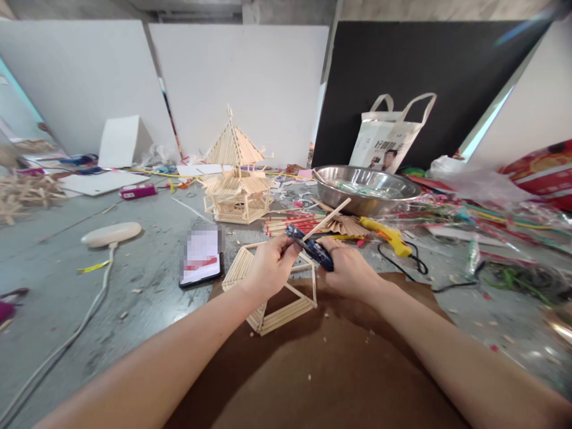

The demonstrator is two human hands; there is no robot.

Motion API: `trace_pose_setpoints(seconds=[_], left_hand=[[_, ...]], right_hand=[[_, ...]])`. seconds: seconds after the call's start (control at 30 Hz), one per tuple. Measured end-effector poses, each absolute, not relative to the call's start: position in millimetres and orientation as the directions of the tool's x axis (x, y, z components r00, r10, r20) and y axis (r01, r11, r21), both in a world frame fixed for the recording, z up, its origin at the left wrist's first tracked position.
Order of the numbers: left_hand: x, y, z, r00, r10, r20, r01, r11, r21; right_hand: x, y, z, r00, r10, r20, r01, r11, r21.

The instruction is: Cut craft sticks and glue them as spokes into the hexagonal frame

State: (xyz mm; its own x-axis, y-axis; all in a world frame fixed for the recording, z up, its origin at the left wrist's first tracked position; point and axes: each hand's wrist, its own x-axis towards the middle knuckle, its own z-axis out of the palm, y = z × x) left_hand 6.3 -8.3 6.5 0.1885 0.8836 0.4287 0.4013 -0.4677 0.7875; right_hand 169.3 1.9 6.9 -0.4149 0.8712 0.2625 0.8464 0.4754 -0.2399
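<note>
My right hand [348, 262] is closed around a dark blue patterned tool [320, 255] with a thin metal part in the middle; its exact kind is unclear. A pale wooden stick [328, 216] slants up and right across the tool. Pinched fingers of my left hand [273, 267] are at the stick's lower end, which they hide. Under both hands lies a flat frame of wooden sticks [286, 316], partly filled with side-by-side sticks, on a brown sheet [308, 381]. My left hand covers part of the frame.
A stick-built pavilion model [236, 185] stands behind the hands. A phone [201, 256] lies left. On the right are a metal bowl [366, 205], a yellow glue gun [388, 234] with its cord, and plastic wrappers. Red-tipped sticks [290, 224] lie beyond; a white corded device [111, 234] sits left.
</note>
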Motion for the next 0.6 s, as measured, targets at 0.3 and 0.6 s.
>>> trace_pose_setpoints(seconds=[0.3, 0.6], left_hand=[[7, -9, 4, 0.194, 0.871, 0.451, 0.387, -0.491, 0.781], [9, -5, -9, 0.186, 0.879, 0.439, 0.448, -0.474, 0.759]], right_hand=[[170, 1, 7, -0.385, 0.890, 0.246, 0.862, 0.442, -0.248], [171, 1, 3, -0.391, 0.884, 0.256, 0.869, 0.446, -0.215]])
